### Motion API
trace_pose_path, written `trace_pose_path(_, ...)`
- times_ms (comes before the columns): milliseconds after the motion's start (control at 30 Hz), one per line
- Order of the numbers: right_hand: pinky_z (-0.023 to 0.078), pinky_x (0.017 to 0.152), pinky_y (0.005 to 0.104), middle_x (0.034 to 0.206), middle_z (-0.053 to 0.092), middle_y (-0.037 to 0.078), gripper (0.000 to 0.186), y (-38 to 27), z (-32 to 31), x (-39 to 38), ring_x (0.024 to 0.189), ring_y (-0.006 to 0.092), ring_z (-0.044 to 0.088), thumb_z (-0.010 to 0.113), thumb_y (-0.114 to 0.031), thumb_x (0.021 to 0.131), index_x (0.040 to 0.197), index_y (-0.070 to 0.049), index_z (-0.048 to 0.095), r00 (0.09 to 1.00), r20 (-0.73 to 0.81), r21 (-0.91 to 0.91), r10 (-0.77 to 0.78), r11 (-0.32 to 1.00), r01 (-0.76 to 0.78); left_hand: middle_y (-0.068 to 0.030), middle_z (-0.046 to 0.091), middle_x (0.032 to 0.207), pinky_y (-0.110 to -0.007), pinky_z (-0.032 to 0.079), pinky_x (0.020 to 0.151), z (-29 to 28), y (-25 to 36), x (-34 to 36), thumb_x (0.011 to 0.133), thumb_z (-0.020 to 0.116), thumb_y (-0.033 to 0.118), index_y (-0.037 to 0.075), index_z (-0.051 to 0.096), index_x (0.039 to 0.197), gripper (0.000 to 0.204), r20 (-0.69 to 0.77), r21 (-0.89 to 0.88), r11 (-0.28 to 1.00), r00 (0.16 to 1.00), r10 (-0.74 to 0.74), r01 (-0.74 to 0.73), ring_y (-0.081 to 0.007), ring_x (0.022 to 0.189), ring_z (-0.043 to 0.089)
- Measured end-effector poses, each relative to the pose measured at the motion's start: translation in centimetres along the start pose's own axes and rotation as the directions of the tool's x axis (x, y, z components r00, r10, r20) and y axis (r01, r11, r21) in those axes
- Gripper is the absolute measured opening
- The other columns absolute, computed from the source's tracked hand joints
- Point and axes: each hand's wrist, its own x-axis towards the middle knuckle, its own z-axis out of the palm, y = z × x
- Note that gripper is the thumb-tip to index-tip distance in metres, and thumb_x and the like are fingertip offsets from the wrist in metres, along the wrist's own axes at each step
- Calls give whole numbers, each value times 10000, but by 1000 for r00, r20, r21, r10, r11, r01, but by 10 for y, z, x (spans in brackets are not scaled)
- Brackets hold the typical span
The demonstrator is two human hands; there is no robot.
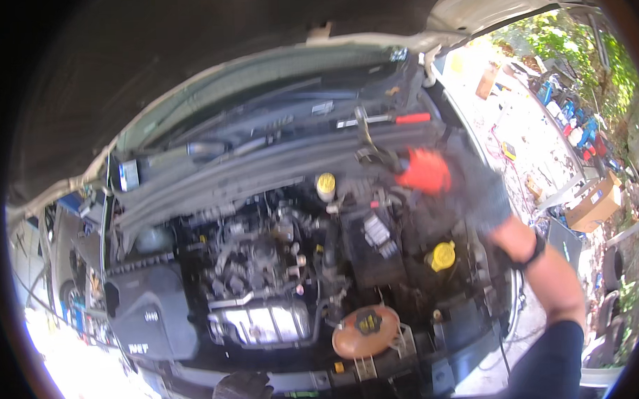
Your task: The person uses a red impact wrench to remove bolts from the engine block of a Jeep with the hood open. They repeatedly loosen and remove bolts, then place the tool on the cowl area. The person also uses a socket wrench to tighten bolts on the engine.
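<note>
My gloved right hand (pixel 474 190), blurred, reaches over the rear right of an open engine bay. At its fingers is a red object (pixel 423 171) with a dark, hooked metal part, too smeared to name. Just beyond lie a red-handled tool (pixel 412 118) and a metal wrench-like tool (pixel 363 126) on the cowl. My dark-gloved left hand (pixel 242 392) rests at the bay's front edge, fingers apart. Around them are the engine (pixel 255 272), battery (pixel 371 257), orange-tinted coolant tank (pixel 363 331) and yellow caps (pixel 442 255).
The raised hood (pixel 209 62) arches overhead. A black airbox cover (pixel 147 311) fills the bay's left. Outside at right stand a cardboard box (pixel 591 207) and a cluttered table (pixel 554 170) beside foliage. Another vehicle (pixel 72 271) and shelving are at far left.
</note>
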Motion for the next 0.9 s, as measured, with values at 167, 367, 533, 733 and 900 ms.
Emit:
trace_pose_path(167, 586, 973, 429, 1324, 732, 164, 550, -54, 27, 23, 1162, 350, 727, 787, -100, 844, 1379, -76, 662, 965, 34, -138, -262, 955, 264, -155, 703, 997, -531, 551, 849, 79, 58, -62, 911, 705, 181, 76, 731, 1039, 168, -422, -151, 970, 875, -237, 190, -367, 945, 682)
trace_pose_path(367, 608, 891, 445, 1174, 774, 164, 619, -175, 32, -83, 1052, 334, 763, 916, -282, 805, 1345, -95, 678, 947, 284, 72, -148, 989, 133, -163, 734, 1118, -496, 582, 906, 134, 66, -120, 900, 727, 55, 49, 741, 1078, 178, -470, -568, 631, 421, -776, 529, -402, 1036, 705)
trace_pose_path(533, 607, 854, 478, 1053, 771, 176, 617, -328, 68, -162, 958, 398, 754, 912, -277, 779, 1319, -91, 678, 759, 511, 327, -404, 908, 263, -160, 725, 1106, -506, 554, 890, 190, 41, -130, 864, 760, 90, 70, 741, 1073, 210, -702, -570, 674, 149, -697, 470, -395, 1011, 692)
trace_pose_path(733, 584, 915, 506, 1071, 764, 205, 733, -464, 180, -211, 1022, 401, 750, 898, -336, 785, 1399, -98, 576, 638, 672, 218, -376, 924, 314, -166, 725, 1051, -497, 554, 870, 213, 17, -100, 844, 750, 110, 77, 725, 1033, 194, -713, -672, 677, -18, -701, 301, -400, 974, 695)
trace_pose_path(900, 570, 977, 505, 1154, 748, 203, 821, -556, 227, -236, 1096, 394, 737, 912, -377, 796, 1455, -95, 511, 588, 731, 181, -347, 929, 324, -161, 730, 1037, -508, 566, 841, 211, 18, -111, 805, 757, 131, 75, 729, 1039, 242, -698, -697, 658, -60, -714, 285, -399, 945, 705)
